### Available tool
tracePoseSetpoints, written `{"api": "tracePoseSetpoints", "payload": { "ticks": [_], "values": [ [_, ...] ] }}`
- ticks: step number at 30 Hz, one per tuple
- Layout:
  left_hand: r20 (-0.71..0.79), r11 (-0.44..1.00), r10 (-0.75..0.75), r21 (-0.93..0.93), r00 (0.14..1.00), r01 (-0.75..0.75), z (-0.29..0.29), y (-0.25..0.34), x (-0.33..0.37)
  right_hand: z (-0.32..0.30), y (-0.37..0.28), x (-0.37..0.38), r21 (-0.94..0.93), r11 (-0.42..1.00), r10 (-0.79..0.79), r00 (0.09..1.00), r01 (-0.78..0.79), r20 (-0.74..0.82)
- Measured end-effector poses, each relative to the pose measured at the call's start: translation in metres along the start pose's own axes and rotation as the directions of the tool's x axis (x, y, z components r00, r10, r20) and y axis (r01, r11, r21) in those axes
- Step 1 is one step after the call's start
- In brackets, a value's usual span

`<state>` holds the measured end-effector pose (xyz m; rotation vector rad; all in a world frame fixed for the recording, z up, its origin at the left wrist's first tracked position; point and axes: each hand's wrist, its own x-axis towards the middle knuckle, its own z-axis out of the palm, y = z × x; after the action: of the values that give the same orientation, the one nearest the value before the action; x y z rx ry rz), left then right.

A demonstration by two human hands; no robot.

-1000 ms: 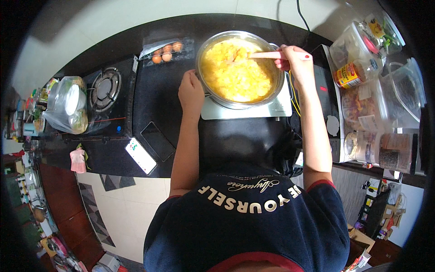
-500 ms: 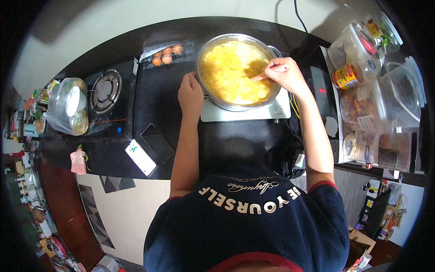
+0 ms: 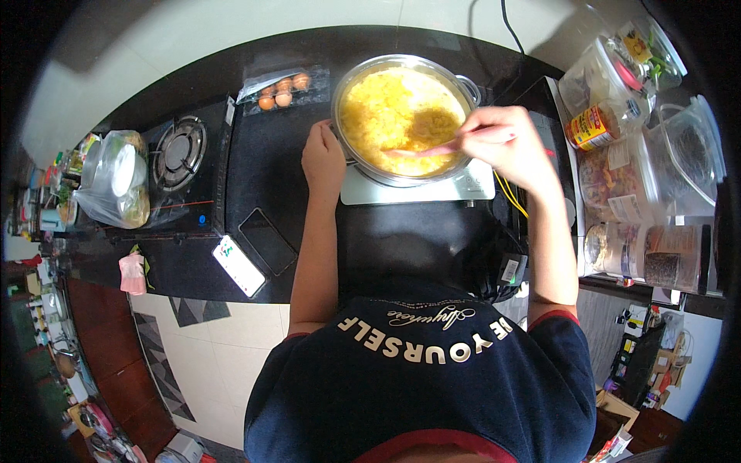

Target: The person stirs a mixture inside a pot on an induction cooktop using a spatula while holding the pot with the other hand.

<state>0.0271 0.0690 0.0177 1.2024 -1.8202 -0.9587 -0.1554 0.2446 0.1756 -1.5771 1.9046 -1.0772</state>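
Observation:
A wide stainless steel pot (image 3: 363, 69) stands on a pale portable cooker (image 3: 417, 193), filled with a yellow, lumpy mixture (image 3: 386, 108). My left hand (image 3: 323, 158) is closed at the pot's left side, where the handle is mostly hidden under the fingers. Over the right rim, my right hand (image 3: 502, 143) grips a pink stirring utensil (image 3: 440, 148). Its tip dips into the mixture near the front left of the pot, so I cannot tell the shape of its head. A loop handle (image 3: 469, 90) shows on the pot's far right.
Several brown eggs (image 3: 283, 90) lie in a clear pack at the back left. A gas burner (image 3: 179, 154) and a plastic bag (image 3: 120, 181) are farther left. Two phones, one white (image 3: 239, 266) and one dark (image 3: 268, 241), lie near the front edge. Plastic containers (image 3: 617, 177) and a jar (image 3: 590, 127) stand right.
My right hand has shifted right and slightly nearer, and the utensil's tip has swept left and nearer through the mixture. My left hand stays at the pot's side.

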Motion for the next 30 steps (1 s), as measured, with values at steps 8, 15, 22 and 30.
{"api": "tracePoseSetpoints", "payload": {
  "ticks": [8,15,22,30],
  "values": [
    [0.019,0.999,-0.032,0.001,0.999,0.032,-0.001,0.004,0.001,0.068,0.022,0.010,-0.302,0.884,-0.288,0.925,0.356,0.249],
    [0.017,1.000,-0.016,-0.002,1.000,0.016,0.000,0.002,0.001,0.052,0.057,0.033,-0.534,0.746,-0.441,0.896,0.399,0.054],
    [0.032,1.000,0.004,0.018,0.999,-0.005,-0.002,0.002,0.001,0.019,0.059,0.039,-0.531,0.845,-0.265,0.913,0.066,-0.309],
    [0.025,1.000,-0.009,0.011,1.000,0.008,0.000,0.001,0.001,0.028,0.082,0.048,-0.374,0.897,0.056,0.901,-0.235,-0.431]
  ]
}}
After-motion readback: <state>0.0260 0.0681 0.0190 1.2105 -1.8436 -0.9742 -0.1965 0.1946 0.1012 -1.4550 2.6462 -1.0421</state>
